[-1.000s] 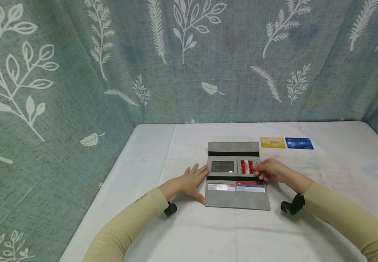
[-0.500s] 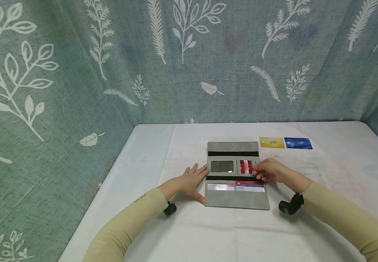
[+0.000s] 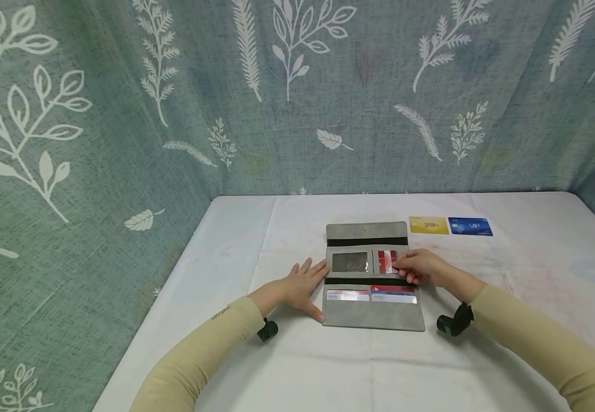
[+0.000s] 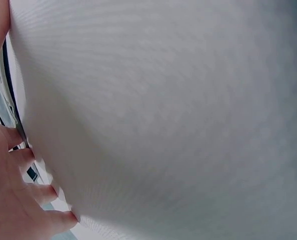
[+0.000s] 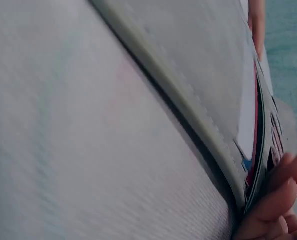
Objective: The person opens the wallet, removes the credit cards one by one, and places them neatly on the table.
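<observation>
A grey wallet [image 3: 372, 317] lies unfolded on the white table. Its middle panel has a dark clear window [image 3: 350, 262] and, to the right of it, a red-and-white card [image 3: 386, 260] in a slot. Thumb and index finger of my right hand [image 3: 422, 266] pinch at this card's right end; the fingertips hide that part. In the right wrist view the curled right hand [image 5: 281, 200] is at the wallet's edge. My left hand [image 3: 299, 288] lies flat with spread fingers, fingertips and thumb at the wallet's left edge. Two cards [image 3: 347, 295] sit in the lower panel's slots.
Behind the wallet to the right, a gold card [image 3: 429, 225] and a blue VIP card [image 3: 471, 226] lie side by side on the white table cover [image 3: 287, 366]. A green leaf-patterned curtain [image 3: 287, 149] hangs behind and at the sides.
My right hand has shifted slightly left over the middle panel, its fingertips closer to the card slot. The left hand, the wallet and the loose cards stay in place.
</observation>
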`<action>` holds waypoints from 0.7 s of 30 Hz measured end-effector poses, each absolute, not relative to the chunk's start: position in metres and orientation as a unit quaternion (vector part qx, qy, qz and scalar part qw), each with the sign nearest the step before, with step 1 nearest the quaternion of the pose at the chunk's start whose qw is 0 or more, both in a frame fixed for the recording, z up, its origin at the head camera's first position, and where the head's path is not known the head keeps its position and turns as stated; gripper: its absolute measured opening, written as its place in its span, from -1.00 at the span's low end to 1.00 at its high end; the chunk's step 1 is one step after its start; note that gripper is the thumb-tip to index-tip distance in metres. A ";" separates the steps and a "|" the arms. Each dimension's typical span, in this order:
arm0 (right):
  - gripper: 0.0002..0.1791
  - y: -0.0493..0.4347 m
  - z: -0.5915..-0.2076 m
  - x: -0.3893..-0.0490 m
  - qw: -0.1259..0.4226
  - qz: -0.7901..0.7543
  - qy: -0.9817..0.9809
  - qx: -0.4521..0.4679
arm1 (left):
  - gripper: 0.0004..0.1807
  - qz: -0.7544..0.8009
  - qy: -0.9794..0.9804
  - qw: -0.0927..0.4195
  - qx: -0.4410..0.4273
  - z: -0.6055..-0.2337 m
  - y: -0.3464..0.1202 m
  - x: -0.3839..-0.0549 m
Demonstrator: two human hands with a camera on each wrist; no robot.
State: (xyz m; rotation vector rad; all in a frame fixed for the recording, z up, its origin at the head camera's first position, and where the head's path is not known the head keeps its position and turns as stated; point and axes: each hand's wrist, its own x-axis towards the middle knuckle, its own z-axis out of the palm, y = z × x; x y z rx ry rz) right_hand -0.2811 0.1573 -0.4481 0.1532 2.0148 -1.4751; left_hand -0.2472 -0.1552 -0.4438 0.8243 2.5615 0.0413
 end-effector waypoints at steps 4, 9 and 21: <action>-0.82 0.157 -0.447 -0.280 0.303 -0.553 0.774 0.055 | 0.29 0.015 0.927 0.224 0.299 -0.443 -0.155 -0.246; -0.82 0.155 -0.446 -0.280 0.301 -0.548 0.778 0.058 | 0.29 0.017 0.927 0.227 0.297 -0.442 -0.155 -0.246; -0.79 0.164 -0.449 -0.281 0.288 -0.543 0.786 0.069 | 0.28 0.018 0.927 0.218 0.304 -0.440 -0.156 -0.244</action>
